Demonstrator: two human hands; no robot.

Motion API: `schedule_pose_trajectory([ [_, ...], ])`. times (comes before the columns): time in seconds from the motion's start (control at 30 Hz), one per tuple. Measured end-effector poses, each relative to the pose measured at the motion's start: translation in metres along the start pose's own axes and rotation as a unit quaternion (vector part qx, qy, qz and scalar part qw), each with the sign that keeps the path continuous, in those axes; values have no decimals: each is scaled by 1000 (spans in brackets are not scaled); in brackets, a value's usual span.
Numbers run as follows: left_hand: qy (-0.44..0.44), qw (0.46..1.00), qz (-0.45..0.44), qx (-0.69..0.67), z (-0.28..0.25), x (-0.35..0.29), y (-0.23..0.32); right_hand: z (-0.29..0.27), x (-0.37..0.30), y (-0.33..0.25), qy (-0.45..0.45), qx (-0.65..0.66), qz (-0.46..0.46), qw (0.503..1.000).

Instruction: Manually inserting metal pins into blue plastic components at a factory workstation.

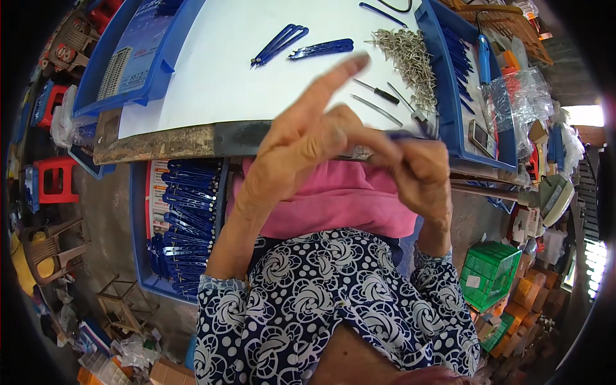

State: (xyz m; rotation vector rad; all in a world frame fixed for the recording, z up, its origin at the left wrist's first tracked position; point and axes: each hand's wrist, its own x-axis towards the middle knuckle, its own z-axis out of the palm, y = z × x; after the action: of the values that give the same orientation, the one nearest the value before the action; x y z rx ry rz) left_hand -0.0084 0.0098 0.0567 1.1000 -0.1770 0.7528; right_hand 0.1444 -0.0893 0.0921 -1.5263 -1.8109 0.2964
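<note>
Over the front edge of the worktable (pixel 192 90), my left hand (pixel 301 138) has its index finger stretched out and another finger reaching across to my right hand. My right hand (pixel 423 176) is closed, its fingertips meeting the left fingers. What it grips is hidden; a dark blue edge (pixel 403 135) shows just behind its knuckles. Slim blue metal pieces (pixel 321 49) lie in two small groups beyond the left hand. A heap of silver flat-headed pins (pixel 407 64) is at the right, with a black-handled tool (pixel 385 95) and a thin metal rod (pixel 377 110) nearby.
A blue tray (pixel 163 80) stands at the left and another blue tray (pixel 449 128) at the right, holding blue pieces and a phone (pixel 481 137). Below the table edge, a blue bin (pixel 138 237) holds many blue pieces. Pink cloth (pixel 327 205) covers my lap.
</note>
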Motion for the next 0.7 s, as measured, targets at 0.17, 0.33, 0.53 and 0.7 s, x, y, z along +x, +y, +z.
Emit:
schedule_pose_trajectory([
  [0.17,117,976,-76,164,2,-2,-11,3,4,-4,19,23,-8,1000],
  [0.33,106,974,-143,141,7,-4,-15,17,-1,12,51,-21,-23,998],
  [0.53,203,937,-168,230,13,-8,-32,38,-7,25,74,106,78,988],
  [0.7,211,921,-184,270,13,-5,-35,44,-10,39,76,245,207,944],
])
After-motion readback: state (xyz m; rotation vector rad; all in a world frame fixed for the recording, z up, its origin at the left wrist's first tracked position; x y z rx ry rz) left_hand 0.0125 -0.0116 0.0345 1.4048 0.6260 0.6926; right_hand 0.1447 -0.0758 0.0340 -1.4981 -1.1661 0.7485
